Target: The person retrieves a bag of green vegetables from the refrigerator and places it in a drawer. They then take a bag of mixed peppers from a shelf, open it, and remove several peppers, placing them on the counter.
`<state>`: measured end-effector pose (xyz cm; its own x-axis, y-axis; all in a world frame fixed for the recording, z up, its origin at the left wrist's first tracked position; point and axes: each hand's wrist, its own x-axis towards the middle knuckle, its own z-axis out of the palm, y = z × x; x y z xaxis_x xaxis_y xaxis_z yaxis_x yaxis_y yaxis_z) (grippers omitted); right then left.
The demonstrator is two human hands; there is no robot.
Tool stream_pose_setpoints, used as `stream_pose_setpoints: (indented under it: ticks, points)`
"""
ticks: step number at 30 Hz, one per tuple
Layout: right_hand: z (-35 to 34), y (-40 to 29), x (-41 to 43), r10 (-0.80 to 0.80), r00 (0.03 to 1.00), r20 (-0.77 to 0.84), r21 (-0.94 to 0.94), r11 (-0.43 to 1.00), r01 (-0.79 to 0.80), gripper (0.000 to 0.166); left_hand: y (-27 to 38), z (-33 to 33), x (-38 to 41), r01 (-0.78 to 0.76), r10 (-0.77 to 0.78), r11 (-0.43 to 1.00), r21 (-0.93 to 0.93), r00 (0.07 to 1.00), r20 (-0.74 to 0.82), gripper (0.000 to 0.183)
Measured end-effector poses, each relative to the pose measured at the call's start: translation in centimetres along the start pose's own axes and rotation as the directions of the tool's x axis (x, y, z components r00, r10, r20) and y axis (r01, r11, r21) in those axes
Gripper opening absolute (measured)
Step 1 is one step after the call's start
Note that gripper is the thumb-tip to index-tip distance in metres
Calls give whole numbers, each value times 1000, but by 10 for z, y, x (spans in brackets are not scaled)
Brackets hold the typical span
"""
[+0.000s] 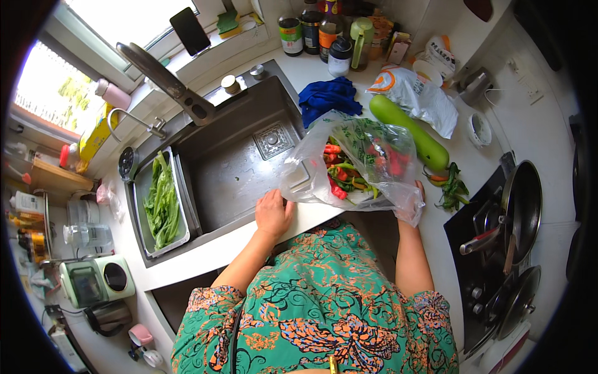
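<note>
A clear plastic bag (402, 135) with green print lies at the counter's front edge, its mouth gaping towards me. Inside are red and green chili peppers (343, 173). My left hand (273, 214) is at the sink's front rim, close by the bag's left edge; whether its fingers pinch the plastic is unclear. At the bag's right side is my right hand (417, 196), mostly covered by the plastic, so its grip is hidden. Several loose peppers (452, 187) lie to the right of the bag. Behind them rests a long green gourd (411, 133).
The dark sink (219, 187) holds a tray (182, 229) of leafy greens (162, 205) at its left, under a tall faucet (163, 79). A blue cloth (329, 100) and a white plastic bag (420, 96) lie behind. A frying pan (523, 210) stands on the black stove (460, 233).
</note>
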<state>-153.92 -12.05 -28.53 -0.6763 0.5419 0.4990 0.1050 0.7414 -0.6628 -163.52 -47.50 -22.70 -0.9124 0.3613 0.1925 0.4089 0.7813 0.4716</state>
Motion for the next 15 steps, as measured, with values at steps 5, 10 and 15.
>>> stream_pose_setpoints:
  ticks: [5,10,15]
  points:
    - [-5,2,-2,-18,1000,24,-110,994,21,29,-1,2,0,43,-44,999,20,999,31,28]
    - [-16,-26,9,-24,1000,11,-130,991,26,19,2,0,1,95,-104,992,85,989,107,29]
    - [-18,-39,11,8,1000,-30,-180,984,-14,18,3,-1,2,91,-104,991,98,985,141,32]
